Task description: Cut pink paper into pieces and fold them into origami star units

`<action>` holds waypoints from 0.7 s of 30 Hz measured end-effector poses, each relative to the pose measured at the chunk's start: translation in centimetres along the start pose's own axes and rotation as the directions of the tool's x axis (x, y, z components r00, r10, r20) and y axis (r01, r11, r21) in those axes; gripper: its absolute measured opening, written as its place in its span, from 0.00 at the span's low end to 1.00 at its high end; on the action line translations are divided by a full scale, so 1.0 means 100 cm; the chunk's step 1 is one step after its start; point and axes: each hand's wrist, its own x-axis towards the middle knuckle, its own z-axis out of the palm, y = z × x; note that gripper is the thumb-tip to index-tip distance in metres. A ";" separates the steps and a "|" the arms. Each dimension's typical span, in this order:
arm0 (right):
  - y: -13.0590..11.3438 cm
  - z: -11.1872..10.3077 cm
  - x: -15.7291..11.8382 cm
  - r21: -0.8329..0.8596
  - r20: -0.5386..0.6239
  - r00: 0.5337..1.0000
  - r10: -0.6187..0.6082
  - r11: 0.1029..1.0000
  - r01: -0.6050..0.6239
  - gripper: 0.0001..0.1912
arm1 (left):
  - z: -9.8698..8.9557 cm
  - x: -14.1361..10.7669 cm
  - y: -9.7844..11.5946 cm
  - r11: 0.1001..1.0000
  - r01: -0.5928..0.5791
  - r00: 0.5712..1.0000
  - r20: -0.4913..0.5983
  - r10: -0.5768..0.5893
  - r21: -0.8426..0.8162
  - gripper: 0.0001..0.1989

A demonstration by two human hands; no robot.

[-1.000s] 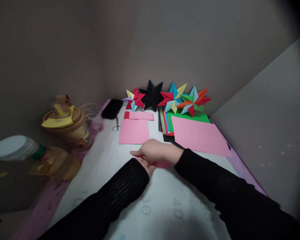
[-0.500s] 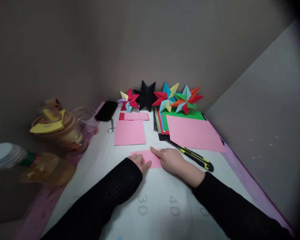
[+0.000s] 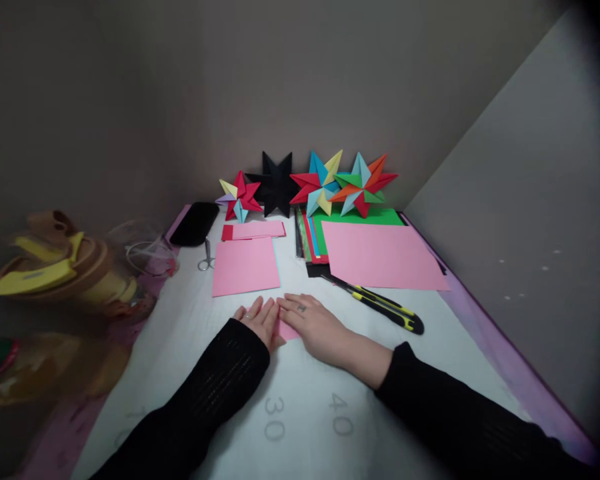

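Observation:
A small piece of pink paper (image 3: pixel 287 331) lies on the white mat, mostly covered by my two hands. My left hand (image 3: pixel 260 322) rests flat over its left part, fingers stretched forward. From the other side my right hand (image 3: pixel 323 328) lies across it with extended fingers, the fingertips close to those of the left. Neither hand grips anything. How the paper is folded underneath cannot be made out. Just beyond the hands is a pink paper square (image 3: pixel 247 267), and a yellow-and-black utility knife (image 3: pixel 387 308) lies to the right.
Folded paper stars (image 3: pixel 277 187) lean on the back wall. A large pink sheet (image 3: pixel 380 257) covers part of a stack of coloured paper (image 3: pixel 365 217). Farther left are pink strips (image 3: pixel 257 230), scissors (image 3: pixel 207 257), a black phone (image 3: pixel 195 224) and a lidded cup (image 3: pixel 87 267).
My right hand has gone from pointing with index finger out to lying flat over the paper. The left fingers have straightened. The view has shifted slightly to the right.

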 end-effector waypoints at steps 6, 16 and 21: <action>-0.010 -0.010 0.005 0.044 0.098 0.994 0.039 0.998 -0.044 0.32 | 0.002 -0.004 0.010 0.994 0.078 0.996 -0.042 -0.075 0.072 0.30; -0.015 -0.015 -0.009 -0.281 0.074 0.934 0.351 0.906 -0.318 0.26 | 0.015 -0.022 0.007 0.945 0.231 0.964 -0.184 -0.191 0.231 0.37; -0.009 -0.010 -0.015 -0.305 0.048 0.928 0.370 0.890 -0.339 0.25 | 0.011 -0.023 0.005 0.940 0.235 0.967 -0.157 -0.201 0.248 0.35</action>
